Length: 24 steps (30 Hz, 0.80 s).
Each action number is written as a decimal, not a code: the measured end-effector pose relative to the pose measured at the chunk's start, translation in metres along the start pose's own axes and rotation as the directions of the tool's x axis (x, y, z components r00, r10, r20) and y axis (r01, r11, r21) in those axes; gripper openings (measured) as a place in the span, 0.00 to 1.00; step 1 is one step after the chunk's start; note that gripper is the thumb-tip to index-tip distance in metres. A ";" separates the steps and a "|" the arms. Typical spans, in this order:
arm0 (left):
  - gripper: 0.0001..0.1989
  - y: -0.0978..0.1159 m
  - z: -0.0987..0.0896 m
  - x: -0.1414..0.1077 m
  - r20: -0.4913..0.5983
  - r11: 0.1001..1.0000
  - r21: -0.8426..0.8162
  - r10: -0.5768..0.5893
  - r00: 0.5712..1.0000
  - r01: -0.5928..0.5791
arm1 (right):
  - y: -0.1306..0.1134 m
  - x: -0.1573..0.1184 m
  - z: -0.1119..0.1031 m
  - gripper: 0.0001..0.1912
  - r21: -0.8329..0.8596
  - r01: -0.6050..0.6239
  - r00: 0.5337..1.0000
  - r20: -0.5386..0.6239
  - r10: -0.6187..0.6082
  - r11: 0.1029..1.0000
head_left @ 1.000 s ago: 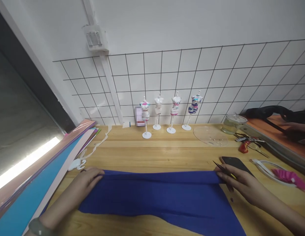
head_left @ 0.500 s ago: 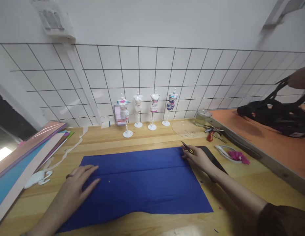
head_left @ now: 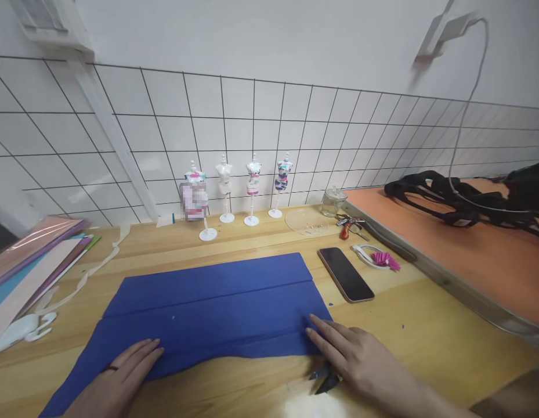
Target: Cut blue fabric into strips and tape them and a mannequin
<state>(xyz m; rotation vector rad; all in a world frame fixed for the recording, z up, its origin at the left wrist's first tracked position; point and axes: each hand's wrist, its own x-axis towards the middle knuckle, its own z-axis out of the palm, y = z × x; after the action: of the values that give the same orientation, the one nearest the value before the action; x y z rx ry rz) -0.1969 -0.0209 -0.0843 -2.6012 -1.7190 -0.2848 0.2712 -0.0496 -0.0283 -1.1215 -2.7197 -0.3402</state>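
Observation:
A blue cloth point(head_left: 217, 316) with crease lines lies spread over the wooden table. My left hand point(head_left: 127, 371), with a dark ring on one finger, rests flat on its near left part, fingers stretched out and holding nothing. At the cloth's right edge, the outstretched fingers of my right hand point(head_left: 351, 354) touch the fabric. Dark pointed blades of what look like thread snips point(head_left: 325, 381) stick out from under that palm; their handle is hidden by the hand.
A phone point(head_left: 346, 275) lies right of the cloth, near a white cable with a pink scrunchie point(head_left: 386, 260). Several small mannequins point(head_left: 252, 180), a glass jar point(head_left: 333, 202) and keys point(head_left: 346, 227) stand or lie behind. Coloured sheets point(head_left: 38, 255) are stacked left; an orange board point(head_left: 460, 255) borders the right.
My right hand has moved from the cloth's far right corner to its near right edge, the snips going with it, uncovering the phone. My left hand has come nearer. The view has shifted right.

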 end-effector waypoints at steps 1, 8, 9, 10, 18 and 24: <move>0.31 0.000 0.000 0.002 -0.001 0.999 0.025 0.047 0.999 -0.047 | -0.003 0.001 -0.001 0.21 -0.018 -0.004 1.000 -0.012 0.004 1.000; 0.13 0.046 -0.029 0.030 -0.116 0.960 0.092 0.275 0.955 -0.265 | -0.051 0.051 -0.005 0.23 -0.071 0.122 0.988 -0.087 -0.128 0.990; 0.12 0.052 -0.035 0.033 -0.148 0.955 0.100 0.291 0.945 -0.278 | -0.059 0.060 -0.004 0.24 -0.069 0.133 0.986 -0.094 -0.139 0.989; 0.13 0.058 -0.039 0.035 -0.177 0.953 0.113 0.299 0.938 -0.282 | -0.065 0.068 -0.001 0.24 -0.063 0.128 0.986 -0.100 -0.134 0.990; 0.13 0.047 -0.034 0.025 -0.252 0.920 0.152 0.391 0.885 -0.362 | -0.039 0.039 0.004 0.27 0.101 -0.177 0.984 -0.002 0.178 0.979; 0.14 0.042 -0.023 0.025 -0.230 0.832 0.373 0.512 0.828 -0.410 | 0.025 -0.046 0.005 0.29 -0.064 -0.587 0.808 0.003 0.589 0.807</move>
<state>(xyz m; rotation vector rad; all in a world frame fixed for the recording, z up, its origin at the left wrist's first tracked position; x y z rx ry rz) -0.1520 -0.0170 -0.0543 -2.4616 -0.8955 -0.3647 0.3203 -0.0619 -0.0412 -1.9088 -2.2188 -0.3080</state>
